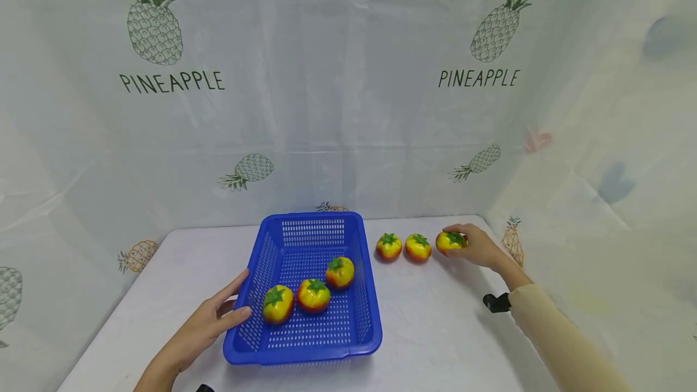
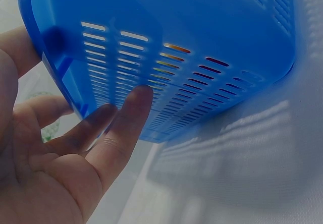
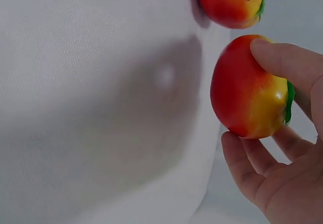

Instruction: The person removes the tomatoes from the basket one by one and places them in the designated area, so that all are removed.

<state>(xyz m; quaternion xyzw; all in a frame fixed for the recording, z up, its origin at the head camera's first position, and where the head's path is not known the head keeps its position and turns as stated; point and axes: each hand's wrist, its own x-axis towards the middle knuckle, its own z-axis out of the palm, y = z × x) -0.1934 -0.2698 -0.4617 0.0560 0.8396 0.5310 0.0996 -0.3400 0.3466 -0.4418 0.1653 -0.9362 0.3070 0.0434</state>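
A blue plastic basket (image 1: 302, 354) stands on the table, with three red-and-yellow tomatoes inside, among them a front-left tomato (image 1: 278, 305). My left hand (image 1: 204, 322) holds the basket's left side, its thumb at the rim and fingers (image 2: 126, 128) against the slotted outer wall. At the back right, my right hand (image 1: 479, 247) pinches another tomato (image 3: 247, 90) between thumb and fingers. This tomato hangs just above the table, its shadow apart from it. Two more tomatoes, one nearer the basket (image 1: 389, 247) and one nearer my right hand (image 1: 418, 248), sit on the table between them.
The white-covered table (image 1: 435, 331) reaches back to a hanging sheet (image 1: 337, 107) printed with pineapples. More sheeting closes off both sides. The basket's raised walls stand between its tomatoes and those on the table.
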